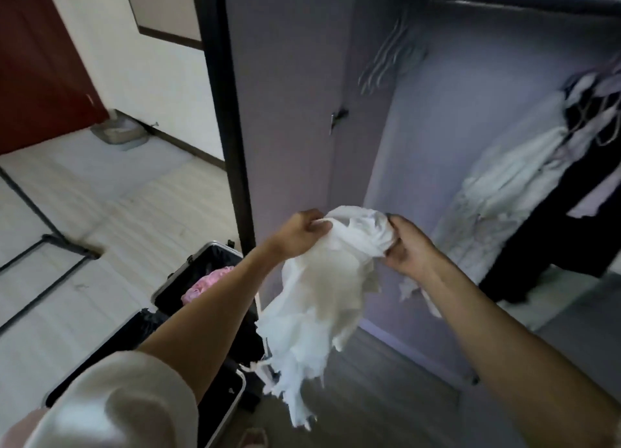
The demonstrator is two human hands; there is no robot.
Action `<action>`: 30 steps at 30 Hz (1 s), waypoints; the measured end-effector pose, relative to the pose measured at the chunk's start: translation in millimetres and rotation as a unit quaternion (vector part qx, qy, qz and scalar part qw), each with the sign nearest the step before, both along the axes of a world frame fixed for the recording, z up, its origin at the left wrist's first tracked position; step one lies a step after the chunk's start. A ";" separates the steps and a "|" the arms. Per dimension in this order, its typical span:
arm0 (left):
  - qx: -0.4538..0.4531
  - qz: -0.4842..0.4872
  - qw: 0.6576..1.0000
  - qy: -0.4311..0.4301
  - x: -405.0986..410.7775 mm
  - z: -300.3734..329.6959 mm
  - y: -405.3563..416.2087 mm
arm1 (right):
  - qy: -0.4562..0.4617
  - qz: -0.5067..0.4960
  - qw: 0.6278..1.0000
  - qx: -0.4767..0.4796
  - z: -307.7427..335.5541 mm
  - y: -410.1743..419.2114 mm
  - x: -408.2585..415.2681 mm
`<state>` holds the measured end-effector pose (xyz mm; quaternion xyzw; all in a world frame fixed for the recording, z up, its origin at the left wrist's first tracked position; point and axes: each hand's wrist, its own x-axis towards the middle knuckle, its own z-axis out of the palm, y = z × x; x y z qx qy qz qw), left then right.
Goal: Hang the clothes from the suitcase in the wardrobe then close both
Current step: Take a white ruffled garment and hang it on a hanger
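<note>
I see both hands up in front of the open wardrobe (437, 118), holding a white garment (322, 289) between them. Left hand (299, 234) has its fingers curled and clamped on the top left edge of the cloth; right hand (408, 247) has fingers clamped on the bunched top right part. The rest of the garment hangs down crumpled below the hands, with thin straps trailing at the bottom, over the floor just in front of the wardrobe. The suitcase (188, 300) lies open on the floor near left, below my left forearm, black lining, with a pink garment (205, 284) inside the far half. Inside the wardrobe, a bunch of empty hangers (389, 58) hangs at the left end of the rail (504, 1); white clothes (514, 179) and a black garment (571, 219) hang at the right end. The wardrobe door (289, 105) stands open at left, between the suitcase and the wardrobe interior. A grey tray (119, 135) sits on the floor far left by a red-brown door (40, 64). A light sleeve (124, 404) covers my upper left arm.
</note>
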<state>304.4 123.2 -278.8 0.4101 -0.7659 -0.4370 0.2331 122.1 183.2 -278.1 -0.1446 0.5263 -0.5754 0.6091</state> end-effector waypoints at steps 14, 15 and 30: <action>0.039 -0.041 0.978 0.200 -155.8 132.9 -63.7 | 0.473 0.035 0.871 -0.131 113.7 -17.2 -117.4; 0.032 -0.039 0.977 0.205 -160.6 137.0 -70.2 | 0.468 0.011 0.873 -0.135 117.2 -23.0 -122.2; -0.002 -0.076 0.993 0.085 -202.6 88.2 -170.7 | 0.378 -0.116 0.917 -0.051 89.4 -103.4 -167.5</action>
